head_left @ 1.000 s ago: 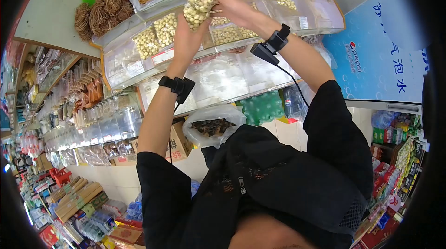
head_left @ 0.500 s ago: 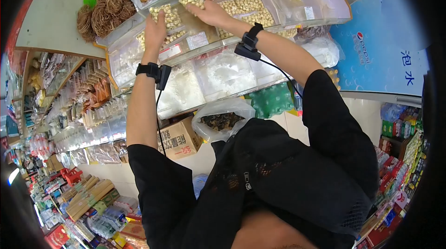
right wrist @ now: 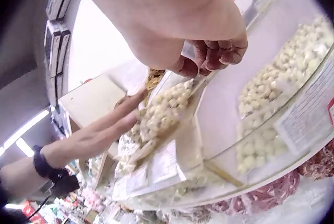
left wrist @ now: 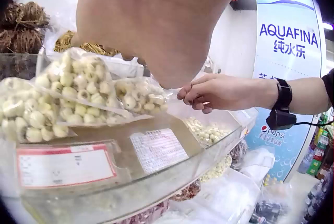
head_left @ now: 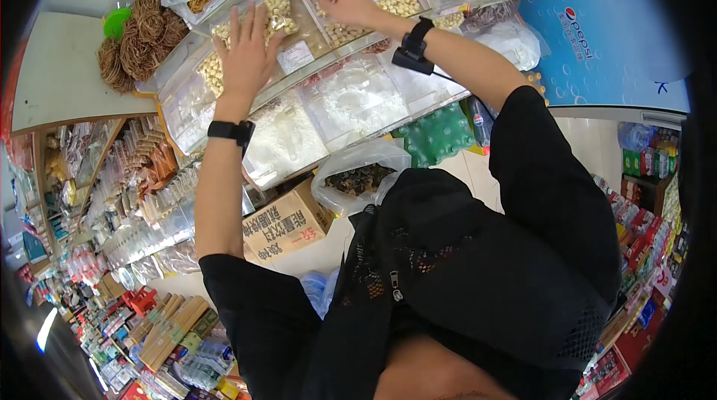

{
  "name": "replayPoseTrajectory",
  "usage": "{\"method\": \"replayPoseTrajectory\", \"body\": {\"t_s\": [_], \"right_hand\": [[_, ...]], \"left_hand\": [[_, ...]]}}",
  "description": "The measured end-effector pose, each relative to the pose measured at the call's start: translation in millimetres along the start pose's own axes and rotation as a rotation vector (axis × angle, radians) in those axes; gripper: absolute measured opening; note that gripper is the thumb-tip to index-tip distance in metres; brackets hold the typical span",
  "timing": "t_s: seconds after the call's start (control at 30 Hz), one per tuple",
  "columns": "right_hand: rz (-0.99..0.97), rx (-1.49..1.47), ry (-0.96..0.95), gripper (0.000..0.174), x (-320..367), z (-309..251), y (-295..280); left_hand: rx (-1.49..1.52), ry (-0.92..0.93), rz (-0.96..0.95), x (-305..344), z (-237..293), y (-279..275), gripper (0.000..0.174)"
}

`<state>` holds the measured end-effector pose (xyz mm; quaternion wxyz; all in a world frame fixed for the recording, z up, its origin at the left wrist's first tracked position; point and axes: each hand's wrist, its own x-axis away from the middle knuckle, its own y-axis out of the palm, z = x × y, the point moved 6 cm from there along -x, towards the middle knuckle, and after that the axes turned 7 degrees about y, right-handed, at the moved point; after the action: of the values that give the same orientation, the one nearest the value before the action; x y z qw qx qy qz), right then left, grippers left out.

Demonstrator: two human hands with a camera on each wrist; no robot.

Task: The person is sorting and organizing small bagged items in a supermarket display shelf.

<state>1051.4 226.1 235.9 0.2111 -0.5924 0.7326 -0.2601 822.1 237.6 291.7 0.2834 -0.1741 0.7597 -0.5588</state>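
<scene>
A clear bag of pale round seeds [head_left: 280, 13] [left wrist: 78, 86] [right wrist: 167, 106] lies in a compartment of the sloped display. My left hand [head_left: 245, 56] [right wrist: 96, 135] rests on the bag, its fingers straight and spread; close up, its heel fills the top of the left wrist view. My right hand [head_left: 347, 5] [left wrist: 224, 92] has curled fingers, which pinch the clear end of the bag by the divider. Loose-looking pale seeds [head_left: 399, 2] [right wrist: 282, 67] fill the compartment to the right.
Labels [head_left: 296, 57] [left wrist: 65, 165] line the display's front edge. Below are bins of white goods [head_left: 358, 97]. Brown bundles [head_left: 142, 38] hang at the left, a blue fridge [head_left: 582, 49] stands right, and a carton [head_left: 287, 224] and open sack [head_left: 358, 176] sit on the floor.
The seed bag, held up in both hands a second ago, now lies in the display. My left hand has flattened and spread over it; my right hand has curled in near the divider.
</scene>
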Motion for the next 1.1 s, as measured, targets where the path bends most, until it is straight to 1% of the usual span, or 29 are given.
{"method": "replayPoseTrajectory", "body": {"t_s": [0.03,0.07,0.13,0.17,0.23,0.27,0.3,0.37,0.4,0.43,0.5,0.53,0.57,0.6,0.63,0.67,0.7,0.77,0.8,0.83,0.9,0.97,1.03,1.07,1.1], "right_hand": [[-0.04,0.067,0.114,0.036,-7,16,-7],[-0.033,0.068,0.122,0.036,-20,31,-12],[-0.169,0.194,0.186,0.038,-39,69,-7],[-0.162,0.191,0.193,0.038,-42,78,-7],[-0.174,0.343,-0.033,0.044,-46,74,0],[-0.182,0.352,-0.018,0.049,-49,73,5],[-0.184,0.348,-0.015,0.049,-50,72,10],[-0.04,0.476,0.048,0.044,-49,55,6],[-0.279,0.413,0.265,0.046,-50,54,11],[-0.283,0.41,0.263,0.046,-53,53,16],[-0.224,0.344,0.281,0.052,-60,54,21],[-0.103,0.338,0.228,0.06,-63,58,23],[-0.102,0.334,0.225,0.06,-69,71,30],[-0.107,0.271,0.152,0.064,-78,79,35],[-0.112,0.209,0.079,0.068,-77,73,31],[-0.263,0.176,0.173,0.07,-75,80,31],[-0.262,0.175,0.171,0.07,-71,80,27],[-0.212,0.358,0.048,0.077,-68,75,19],[-0.226,0.34,0.014,0.073,-64,74,17],[-0.225,0.338,0.011,0.073,-62,76,13],[-0.356,0.26,-0.094,0.068,-55,70,5],[-0.349,0.236,-0.093,0.065,-40,65,-11],[-0.193,0.088,-0.093,0.067,-30,66,-31],[-0.193,0.088,-0.093,0.067,-25,67,-35],[-0.158,-0.011,-0.03,0.07,-21,70,-42]], "left_hand": [[0.011,-0.01,-0.071,-2,4,9,0.07],[0.015,0.0,-0.069,-4,7,12,0.07],[0.047,-0.01,-0.129,-8,7,18,0.073],[0.048,0.001,-0.129,-10,7,17,0.073],[0.11,-0.024,-0.214,-10,3,19,0.078],[0.127,-0.031,-0.247,-10,1,21,0.08],[0.127,-0.028,-0.252,-10,1,20,0.08],[0.129,-0.021,-0.256,-10,0,22,0.079],[0.127,-0.022,-0.263,-9,-1,23,0.079],[0.138,-0.026,-0.265,-8,-1,22,0.078],[0.146,-0.035,-0.267,-8,0,21,0.077],[0.141,-0.043,-0.273,-8,1,22,0.077],[0.135,-0.05,-0.276,-9,0,22,0.076],[0.13,-0.052,-0.276,-9,0,21,0.076],[0.139,-0.057,-0.277,-9,0,21,0.076],[0.149,-0.061,-0.279,-9,1,21,0.075],[0.146,-0.061,-0.279,-9,1,21,0.075],[0.147,-0.063,-0.262,-9,0,22,0.08],[0.145,-0.063,-0.262,-8,0,23,0.08],[0.145,-0.068,-0.269,-8,2,21,0.077],[0.144,-0.073,-0.275,-8,4,17,0.074],[0.166,-0.079,-0.293,-9,4,16,0.074],[0.165,-0.079,-0.29,-10,4,16,0.074],[0.164,-0.078,-0.288,-10,4,16,0.074],[0.163,-0.077,-0.289,-9,4,17,0.074]]}}
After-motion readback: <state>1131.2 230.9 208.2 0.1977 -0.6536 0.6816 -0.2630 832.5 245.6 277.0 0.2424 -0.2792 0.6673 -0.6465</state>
